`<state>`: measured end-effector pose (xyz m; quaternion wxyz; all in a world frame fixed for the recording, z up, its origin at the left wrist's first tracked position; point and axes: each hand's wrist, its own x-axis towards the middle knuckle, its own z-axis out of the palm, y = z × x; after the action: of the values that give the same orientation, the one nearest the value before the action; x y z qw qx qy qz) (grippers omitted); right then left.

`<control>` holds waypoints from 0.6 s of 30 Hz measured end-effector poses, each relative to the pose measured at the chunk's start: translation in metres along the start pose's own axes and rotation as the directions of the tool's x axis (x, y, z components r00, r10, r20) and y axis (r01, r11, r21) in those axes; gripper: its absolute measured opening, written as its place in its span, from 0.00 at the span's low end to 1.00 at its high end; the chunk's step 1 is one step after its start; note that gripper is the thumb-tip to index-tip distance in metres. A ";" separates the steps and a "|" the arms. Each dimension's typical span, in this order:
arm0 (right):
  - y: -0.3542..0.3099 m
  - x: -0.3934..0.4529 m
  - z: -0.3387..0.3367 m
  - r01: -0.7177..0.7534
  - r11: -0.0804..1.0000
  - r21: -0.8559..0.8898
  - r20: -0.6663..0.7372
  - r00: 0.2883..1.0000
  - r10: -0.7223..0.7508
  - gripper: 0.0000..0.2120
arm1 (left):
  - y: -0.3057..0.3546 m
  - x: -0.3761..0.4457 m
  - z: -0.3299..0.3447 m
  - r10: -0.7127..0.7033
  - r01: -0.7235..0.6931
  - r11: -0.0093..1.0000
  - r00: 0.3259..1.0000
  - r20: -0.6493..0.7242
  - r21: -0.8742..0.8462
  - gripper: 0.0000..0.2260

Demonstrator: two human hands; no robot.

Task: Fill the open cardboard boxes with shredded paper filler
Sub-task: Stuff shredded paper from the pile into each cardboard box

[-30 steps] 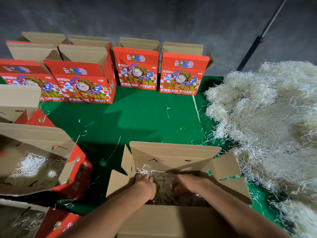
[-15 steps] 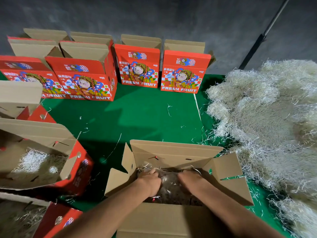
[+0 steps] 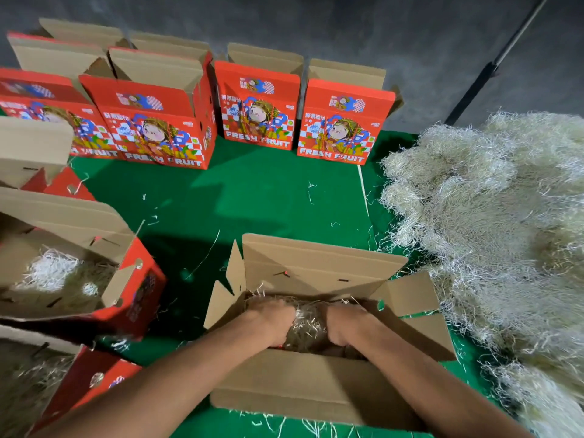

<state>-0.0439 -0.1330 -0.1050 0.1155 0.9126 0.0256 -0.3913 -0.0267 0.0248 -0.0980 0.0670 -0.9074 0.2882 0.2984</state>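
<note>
An open cardboard box (image 3: 316,270) stands right in front of me on the green mat, its flaps spread outward. Shredded paper filler (image 3: 308,327) lies inside it. Both my hands are down in the box. My left hand (image 3: 271,320) grips the left side of the filler clump, fingers curled into it. On the clump's right side, my right hand (image 3: 344,324) grips it the same way. The fingertips are buried in the paper. A large heap of pale shredded paper (image 3: 493,222) lies to the right of the box.
Two open boxes with filler inside, one (image 3: 104,245) above the other (image 3: 79,374), stand at the left. Several red "FRESH FRUIT" boxes (image 3: 259,115) with raised flaps line the back wall. A dark pole (image 3: 493,67) leans at the back right. Loose paper strands dot the mat (image 3: 252,200).
My hands have drawn closer together in the box and bunched the filler into a clump between them. The view has tilted slightly downward.
</note>
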 end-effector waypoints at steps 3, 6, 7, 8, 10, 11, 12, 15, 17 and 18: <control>-0.002 -0.008 -0.018 0.094 0.994 -0.060 -0.260 0.960 -0.106 0.14 | -0.004 0.006 0.003 -0.008 0.002 0.998 0.995 -0.095 -0.070 0.20; -0.008 -0.004 -0.020 0.171 0.984 -0.041 -0.292 0.940 -0.175 0.10 | -0.005 0.007 0.016 -0.083 0.084 0.996 0.990 0.116 -0.003 0.19; -0.009 0.002 -0.014 0.168 0.986 0.024 -0.214 0.964 -0.159 0.10 | -0.006 0.009 0.020 -0.093 0.091 0.996 0.980 0.178 0.020 0.19; -0.009 0.006 -0.007 0.158 0.986 0.046 -0.101 0.983 -0.153 0.11 | -0.008 0.011 0.021 -0.081 0.077 0.997 0.975 0.206 0.026 0.21; -0.007 0.009 0.006 0.129 0.990 0.051 0.139 0.981 -0.135 0.16 | -0.013 0.013 0.020 -0.040 0.035 0.999 0.978 0.205 0.028 0.24; -0.004 0.011 0.012 0.114 0.992 0.046 0.210 0.970 -0.121 0.19 | -0.015 0.013 0.019 -0.034 0.024 0.999 0.977 0.211 0.049 0.25; -0.001 0.012 0.016 0.107 0.994 0.037 0.244 0.963 -0.113 0.20 | -0.015 0.013 0.018 -0.040 0.021 0.996 0.973 0.228 0.086 0.25; 0.003 0.011 0.022 0.078 0.993 0.090 0.213 0.972 -0.095 0.22 | -0.008 0.011 0.016 -0.104 0.048 0.972 0.966 0.237 0.229 0.21; 0.003 0.004 0.018 0.071 0.989 0.127 0.106 0.991 -0.085 0.19 | -0.006 0.008 0.012 -0.135 0.086 0.962 0.975 0.175 0.261 0.20; 0.003 0.000 0.014 0.086 0.985 0.147 0.036 0.995 -0.093 0.16 | -0.006 0.007 0.010 -0.128 0.096 0.965 0.984 0.121 0.246 0.20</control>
<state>-0.0533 -0.1392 -0.1131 0.0314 0.9080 0.0354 -0.4163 -0.0234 0.0293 -0.1106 0.2120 -0.8851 0.2649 0.3186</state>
